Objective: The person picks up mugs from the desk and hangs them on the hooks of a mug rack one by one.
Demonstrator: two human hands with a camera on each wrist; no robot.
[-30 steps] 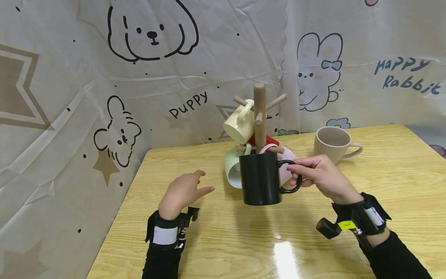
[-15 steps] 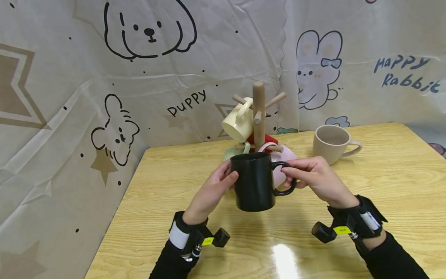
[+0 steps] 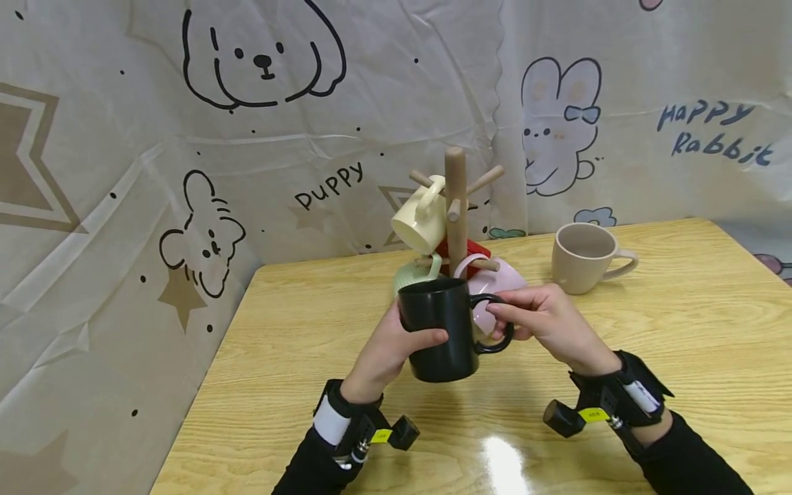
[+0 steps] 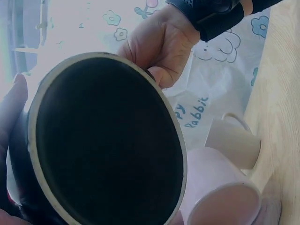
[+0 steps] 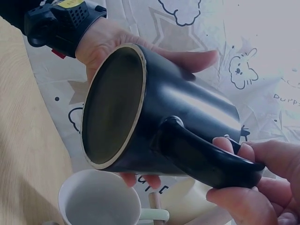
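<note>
A black mug [image 3: 441,357] is held up above the table in front of a wooden mug tree [image 3: 456,227]. My left hand [image 3: 386,354] grips the mug's body from the left, thumb across its front. With my right hand [image 3: 551,323] I pinch the mug's handle [image 5: 206,157], fingertips through the loop. The left wrist view looks straight at the mug's dark base [image 4: 110,140] with its pale rim ring. On the tree hang a cream mug [image 3: 421,221], a pale green mug [image 3: 413,273], a pink mug [image 3: 502,278] and a red mug [image 3: 475,249], mostly hidden behind the post.
A beige mug [image 3: 581,258] stands upright at the table's back right, handle to the right. Bare wooden pegs [image 3: 485,180] stick out near the top of the tree. A printed cloth [image 3: 309,137] hangs behind and left of the wooden table [image 3: 260,385].
My left hand has come in from the left and taken hold of the black mug's body. The mug has moved slightly left and down and tilted, with my right hand still on its handle.
</note>
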